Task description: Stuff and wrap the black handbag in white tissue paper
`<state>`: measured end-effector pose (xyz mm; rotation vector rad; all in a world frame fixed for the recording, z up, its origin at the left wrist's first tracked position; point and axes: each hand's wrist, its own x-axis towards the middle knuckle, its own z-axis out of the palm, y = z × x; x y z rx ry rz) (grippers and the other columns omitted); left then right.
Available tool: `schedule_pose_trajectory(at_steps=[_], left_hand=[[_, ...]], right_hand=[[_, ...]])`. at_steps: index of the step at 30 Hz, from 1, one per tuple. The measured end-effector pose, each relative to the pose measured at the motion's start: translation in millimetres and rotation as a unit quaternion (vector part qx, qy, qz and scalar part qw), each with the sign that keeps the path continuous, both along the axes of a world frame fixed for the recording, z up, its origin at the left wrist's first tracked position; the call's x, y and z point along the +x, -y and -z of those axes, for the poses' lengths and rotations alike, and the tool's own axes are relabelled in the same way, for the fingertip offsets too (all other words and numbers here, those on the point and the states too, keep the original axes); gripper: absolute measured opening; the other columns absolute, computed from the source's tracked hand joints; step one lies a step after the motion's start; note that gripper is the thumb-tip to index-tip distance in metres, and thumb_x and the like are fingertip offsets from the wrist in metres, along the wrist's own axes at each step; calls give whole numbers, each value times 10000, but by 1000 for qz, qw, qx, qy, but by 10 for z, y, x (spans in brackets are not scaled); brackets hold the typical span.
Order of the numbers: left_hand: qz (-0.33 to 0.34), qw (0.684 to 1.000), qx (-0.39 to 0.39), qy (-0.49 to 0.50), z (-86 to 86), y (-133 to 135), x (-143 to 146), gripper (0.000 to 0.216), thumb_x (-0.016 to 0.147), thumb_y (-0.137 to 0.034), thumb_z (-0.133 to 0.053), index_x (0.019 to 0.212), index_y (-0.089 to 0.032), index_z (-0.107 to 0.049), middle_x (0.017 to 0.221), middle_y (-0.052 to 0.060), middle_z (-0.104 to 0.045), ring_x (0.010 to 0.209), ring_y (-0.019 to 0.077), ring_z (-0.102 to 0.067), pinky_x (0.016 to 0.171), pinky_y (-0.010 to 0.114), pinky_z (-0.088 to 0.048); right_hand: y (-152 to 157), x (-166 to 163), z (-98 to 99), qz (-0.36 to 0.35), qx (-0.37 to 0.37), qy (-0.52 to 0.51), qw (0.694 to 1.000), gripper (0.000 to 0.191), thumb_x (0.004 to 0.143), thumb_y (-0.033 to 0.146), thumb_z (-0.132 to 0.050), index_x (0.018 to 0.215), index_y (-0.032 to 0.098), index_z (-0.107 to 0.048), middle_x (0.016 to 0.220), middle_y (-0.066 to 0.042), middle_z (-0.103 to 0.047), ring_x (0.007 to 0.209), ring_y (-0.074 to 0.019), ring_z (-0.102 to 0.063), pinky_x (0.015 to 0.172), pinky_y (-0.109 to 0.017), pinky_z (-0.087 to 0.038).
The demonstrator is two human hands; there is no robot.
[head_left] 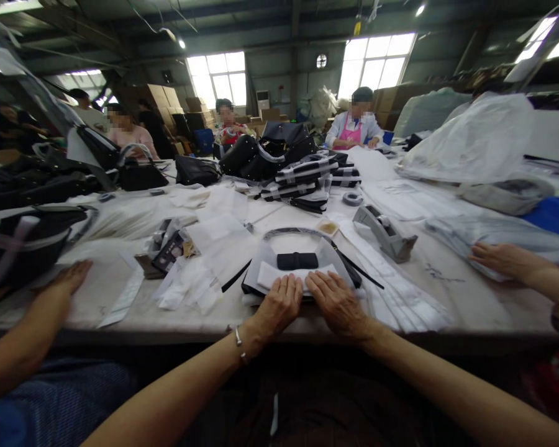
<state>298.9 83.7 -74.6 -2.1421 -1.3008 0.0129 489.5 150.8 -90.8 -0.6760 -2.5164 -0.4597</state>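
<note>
At the table's front edge lies a black handbag (354, 273) with a wrapped, arched handle (298, 232). White padding sheet (268, 274) covers its near side, and a small black rolled piece with a band (297, 261) rests above the padding. My left hand (279, 304) presses flat on the near edge of the padding, fingers together and stretched out. Beside it, my right hand (335, 301) lies the same way, its fingers extended over the padding's right part. The fingertips nearly meet at the middle. Both palms hide the bag's near edge.
Tape dispensers (386, 236) (161, 248) stand on both sides, with white strips (391, 292) and paper scraps (190, 285) around. Black bags (279, 152) are piled at the back. Co-workers' hands (507, 257) (68, 279) work at right and left; others sit across the table.
</note>
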Motion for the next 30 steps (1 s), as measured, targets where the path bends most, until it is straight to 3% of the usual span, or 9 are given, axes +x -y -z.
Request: schedule_pose_trajectory(at_steps=[4, 6, 12, 17, 21, 23, 26, 28, 30], left_hand=[[47, 996, -26, 67, -109, -52, -114, 440, 921, -78, -392, 1352, -22, -455, 1289, 222, -594, 1169, 281, -603, 987, 409, -486], [51, 993, -21, 100, -176, -72, -152, 425, 910, -72, -403, 1327, -33, -475, 1254, 211, -612, 1122, 275, -619, 969, 408, -492], [33, 990, 2, 136, -249, -69, -189, 441, 883, -53, -390, 1310, -64, -501, 1264, 182, -616, 1117, 253, -620, 977, 398, -493], [-14, 987, 114, 114, -111, -67, -133, 405, 909, -69, -383, 1285, -78, -535, 1309, 162, -603, 1242, 286, -554, 1063, 471, -435], [17, 981, 158, 114, -65, -104, -179, 373, 930, -33, -345, 1209, -93, -585, 1129, 128, -693, 1042, 226, -659, 921, 373, -520], [43, 978, 159, 126, -60, -103, -227, 390, 940, -26, -312, 1205, -94, -590, 1106, 119, -703, 995, 215, -670, 865, 350, -530], [61, 970, 170, 162, -7, -92, -286, 412, 957, -35, -286, 1208, -117, -603, 1120, 101, -704, 1005, 209, -665, 867, 342, -511], [67, 957, 194, 204, 62, -94, -311, 421, 963, -43, -286, 1199, -145, -620, 1122, 86, -708, 1024, 199, -657, 902, 333, -484], [77, 942, 220, 240, 132, -103, -332, 451, 953, -30, -278, 1187, -173, -636, 1112, 65, -716, 1034, 182, -652, 938, 315, -456]], right_hand=[[25, -35, -134, 1, -26, 12, 1000, 618, 844, 346, -643, 1379, 91, -470, 1377, -177, -560, 1271, -353, -476, 1105, -540, -299], [17, -68, -221, 5, -14, 21, 1000, 658, 831, 355, -669, 1401, 116, -442, 1395, -165, -545, 1270, -354, -473, 1098, -542, -303], [-116, -224, -446, -4, 46, 51, 998, 320, 958, 108, -423, 1261, 122, -522, 1134, -116, -669, 1009, -246, -609, 925, -420, -449], [-123, -303, -487, -41, -4, 58, 997, 211, 971, 132, -417, 1130, 124, -555, 988, -98, -676, 876, -217, -625, 807, -352, -486], [-124, -289, -631, -57, -104, 72, 990, 186, 923, 170, -526, 1099, 149, -580, 996, -95, -690, 915, -231, -646, 822, -358, -499], [-266, -237, -792, -80, -198, 56, 975, 235, 888, 260, -611, 1110, 181, -605, 1009, -72, -710, 907, -226, -666, 815, -343, -517], [-725, -110, -999, -56, -291, -50, 954, 255, 950, 330, -533, 1163, 223, -624, 1077, -50, -722, 947, -187, -679, 843, -308, -526], [-1122, -29, -1000, 38, -256, -85, 962, 292, 977, 294, -480, 1212, 193, -620, 1223, -95, -676, 1123, -215, -625, 964, -362, -485], [-1491, 15, -855, 156, -194, -36, 968, 373, 936, 294, -554, 1274, 140, -595, 1403, -167, -548, 1307, -304, -490, 1081, -493, -381]])
